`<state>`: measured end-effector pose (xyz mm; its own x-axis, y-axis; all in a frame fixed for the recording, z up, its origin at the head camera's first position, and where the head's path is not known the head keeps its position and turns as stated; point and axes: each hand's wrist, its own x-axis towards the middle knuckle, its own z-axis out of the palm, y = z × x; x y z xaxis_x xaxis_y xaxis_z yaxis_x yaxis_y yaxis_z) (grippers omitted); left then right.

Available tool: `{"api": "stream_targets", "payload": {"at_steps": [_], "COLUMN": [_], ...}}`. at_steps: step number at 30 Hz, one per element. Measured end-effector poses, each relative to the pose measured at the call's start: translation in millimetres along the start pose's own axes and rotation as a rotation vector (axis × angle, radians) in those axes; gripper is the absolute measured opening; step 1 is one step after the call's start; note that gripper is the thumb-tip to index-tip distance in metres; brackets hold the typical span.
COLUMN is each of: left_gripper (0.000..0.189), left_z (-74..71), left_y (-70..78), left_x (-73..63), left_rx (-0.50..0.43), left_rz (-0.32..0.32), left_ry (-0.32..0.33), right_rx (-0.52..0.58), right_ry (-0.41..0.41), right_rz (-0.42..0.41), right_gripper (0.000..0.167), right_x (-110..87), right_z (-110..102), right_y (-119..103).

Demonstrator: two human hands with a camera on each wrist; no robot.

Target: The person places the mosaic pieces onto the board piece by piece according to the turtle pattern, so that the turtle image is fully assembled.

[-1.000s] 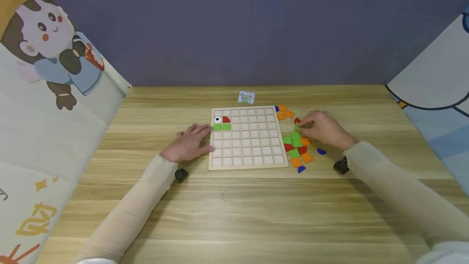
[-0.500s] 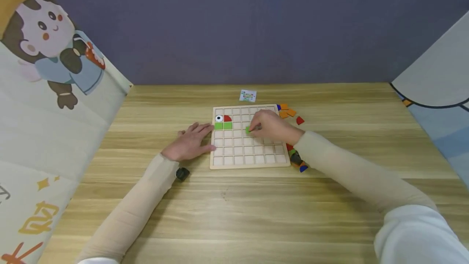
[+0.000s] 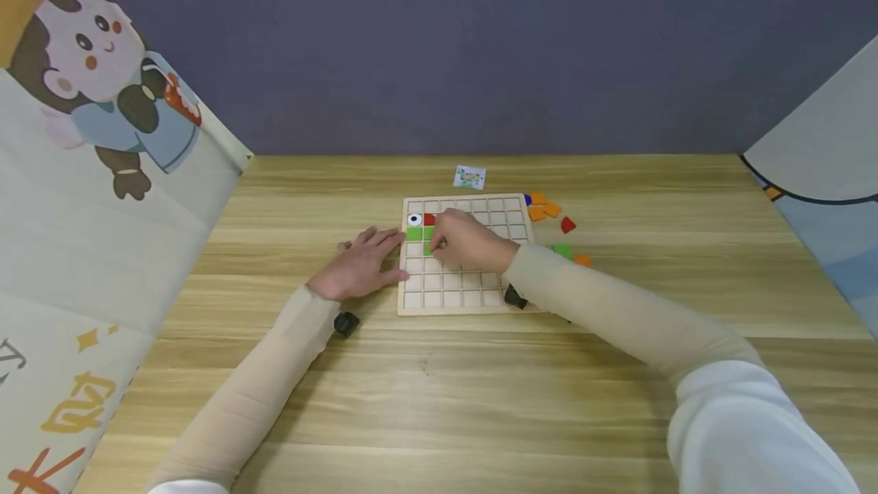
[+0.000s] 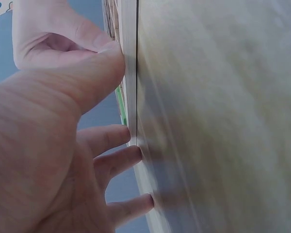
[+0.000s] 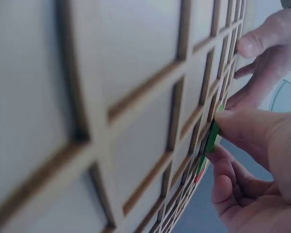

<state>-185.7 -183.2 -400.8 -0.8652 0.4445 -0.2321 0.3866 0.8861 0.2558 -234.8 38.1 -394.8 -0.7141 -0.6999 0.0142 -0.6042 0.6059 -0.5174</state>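
A wooden grid board [image 3: 453, 299] lies flat on the table. My left hand [image 3: 360, 264] rests at its left edge, fingers spread and fingertips against the frame [image 4: 131, 73]. Over the third row, my right hand [image 3: 472, 242] pinches a green square tile [image 5: 213, 136] between thumb and fingers, tilted at the second column's cell. Directly above in the grid lie two green tiles, the left one [image 3: 414, 234] in the first column. The row above them holds a white eye tile [image 3: 414, 219] and a red curved piece [image 3: 429, 219], partly covered by my right hand.
Right of the board lie orange tiles [image 3: 545, 209], a blue piece [image 3: 528, 200], a red piece [image 3: 568, 225] and a green tile [image 3: 562, 251]. My right sleeve [image 3: 597, 288] hides the area below them. A small picture card [image 3: 469, 177] lies behind the board.
My right hand has carried the green tile from the loose pieces leftward across the board to the cell under the green tiles. My left hand has stayed at the board's edge.
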Motion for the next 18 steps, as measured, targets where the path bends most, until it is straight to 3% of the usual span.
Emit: {"api": "stream_targets", "payload": {"at_steps": [9, 13, 18], "left_gripper": [0.076, 0.076, 0.076], "left_z": [-1.0, -0.2, 0.2], "left_y": [0.3, 1.0, 1.5], "left_x": [0.4, 0.9, 0.0], "left_rx": [0.004, 0.002, -0.003], "left_rz": [0.001, 0.008, 0.015], "left_ry": [0.006, 0.002, 0.002], "right_rx": [-0.104, -0.041, 0.032], "right_ry": [-0.024, 0.002, 0.088], "right_rz": [-0.065, -0.017, 0.06], "right_gripper": [0.013, 0.02, 0.026], "right_x": [-10.3, -30.8, -66.1], "right_z": [-1.4, -9.8, -26.0], "right_y": [3.2, 14.0, 43.0]}}
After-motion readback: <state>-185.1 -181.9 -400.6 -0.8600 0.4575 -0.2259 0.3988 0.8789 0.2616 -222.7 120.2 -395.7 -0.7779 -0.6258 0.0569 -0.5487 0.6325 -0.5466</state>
